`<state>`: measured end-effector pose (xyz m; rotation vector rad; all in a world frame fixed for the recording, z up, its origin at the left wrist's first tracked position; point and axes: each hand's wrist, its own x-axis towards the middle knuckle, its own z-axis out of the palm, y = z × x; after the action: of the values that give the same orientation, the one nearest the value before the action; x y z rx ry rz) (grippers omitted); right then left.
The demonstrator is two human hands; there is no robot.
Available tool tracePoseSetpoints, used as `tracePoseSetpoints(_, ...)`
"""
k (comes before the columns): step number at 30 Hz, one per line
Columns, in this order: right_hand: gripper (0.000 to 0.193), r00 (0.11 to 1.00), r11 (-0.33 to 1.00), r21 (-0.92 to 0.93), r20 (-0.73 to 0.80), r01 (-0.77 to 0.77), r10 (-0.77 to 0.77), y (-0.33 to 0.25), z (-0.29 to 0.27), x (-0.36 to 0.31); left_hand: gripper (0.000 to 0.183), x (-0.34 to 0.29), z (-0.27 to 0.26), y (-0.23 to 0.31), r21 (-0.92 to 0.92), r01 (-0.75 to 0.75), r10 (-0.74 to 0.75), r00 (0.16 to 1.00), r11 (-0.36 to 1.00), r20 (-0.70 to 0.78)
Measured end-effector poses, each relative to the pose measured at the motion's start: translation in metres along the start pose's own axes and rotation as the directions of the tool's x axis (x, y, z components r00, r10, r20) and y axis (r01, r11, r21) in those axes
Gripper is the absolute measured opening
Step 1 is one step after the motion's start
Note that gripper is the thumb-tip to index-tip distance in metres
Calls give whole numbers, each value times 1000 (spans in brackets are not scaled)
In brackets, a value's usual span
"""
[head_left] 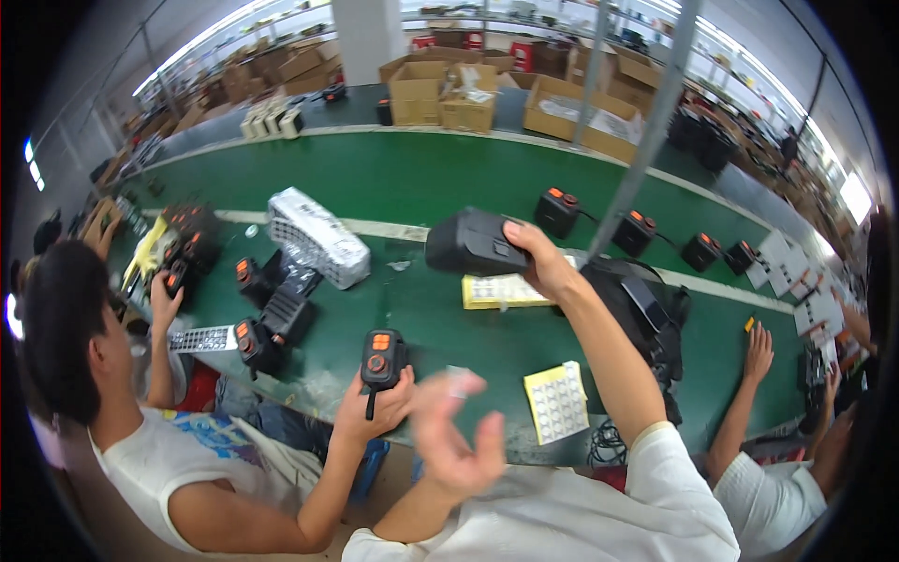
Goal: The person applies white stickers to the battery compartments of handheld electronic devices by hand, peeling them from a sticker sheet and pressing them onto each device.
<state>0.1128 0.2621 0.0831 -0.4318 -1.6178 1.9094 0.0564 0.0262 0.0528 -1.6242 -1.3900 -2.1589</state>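
Observation:
My right hand (541, 260) reaches forward over the green bench and grips a black box-shaped device (476, 242) by its right end, thumb on top. Close to my body, my left hand (451, 433) is blurred by motion, its thumb and fingers apart. A small pale, clear-looking patch (459, 379) shows at its fingers, too smeared to identify. Just left of it, a co-worker's hand (367, 410) holds a black device with orange buttons (382, 358). A yellow-backed sheet of round stickers (557, 403) lies right of my left hand. Another yellow-edged sheet stack (496, 292) lies beneath the held device.
A metal post (646, 131) rises beyond my right arm, near a black bag (646, 328). Black-and-orange devices (559, 212) line the far right. A plastic-wrapped white bundle (318, 239) lies left. Co-workers sit on both sides; cartons (419, 94) stand at the back.

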Motion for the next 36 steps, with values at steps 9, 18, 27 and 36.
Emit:
tracePoseSetpoints(9,73,932,903,250,-7,-350,363,-6,-8,-136,114,37,25,-14,-125,414,-294,799,902,524)
tracePoseSetpoints(18,66,829,633,707,-530,316,178,59,61,-152,98,-21,55,-17,-273,345,-279,926,898,253)
tracePoseSetpoints(27,66,934,849,516,-239,-112,268,47,7,-148,6,14,15,-18,-289,783,-508,589,550,629)
tracePoseSetpoints(36,63,941,911,381,-221,-160,257,48,3,-144,7,22,10,-21,-99,823,-527,446,560,724)
